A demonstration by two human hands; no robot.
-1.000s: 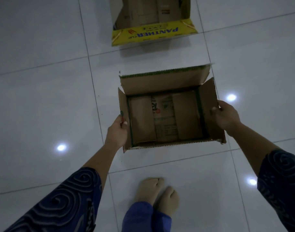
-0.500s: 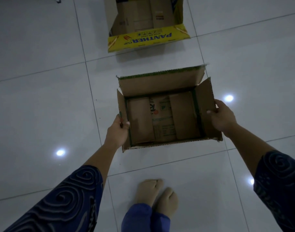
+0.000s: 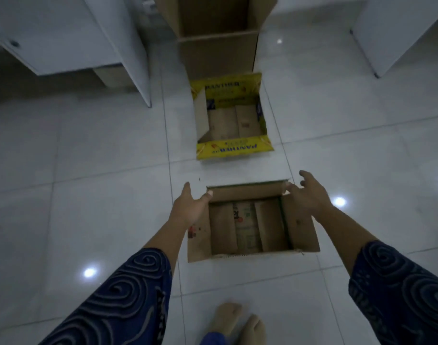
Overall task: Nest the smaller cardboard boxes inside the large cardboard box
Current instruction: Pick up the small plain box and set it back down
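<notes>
Both hands are spread wide and hold nothing: the left hand (image 3: 188, 207) and right hand (image 3: 310, 195) flank the far corners of the plain brown open cardboard box (image 3: 250, 225) on the glossy white tiled floor (image 3: 88, 170). Grip opposite walls low, keep it level. Beyond sit the yellow-flapped cardboard box (image 3: 231, 120) and the tall brown carton (image 3: 218, 51), between white cabinets (image 3: 63, 41)

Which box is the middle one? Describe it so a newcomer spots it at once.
Three open boxes line up on the white tiled floor. Between the tall plain box farthest away and the brown box by the hands sits the middle box. Only it has yellow printed flaps.
</notes>
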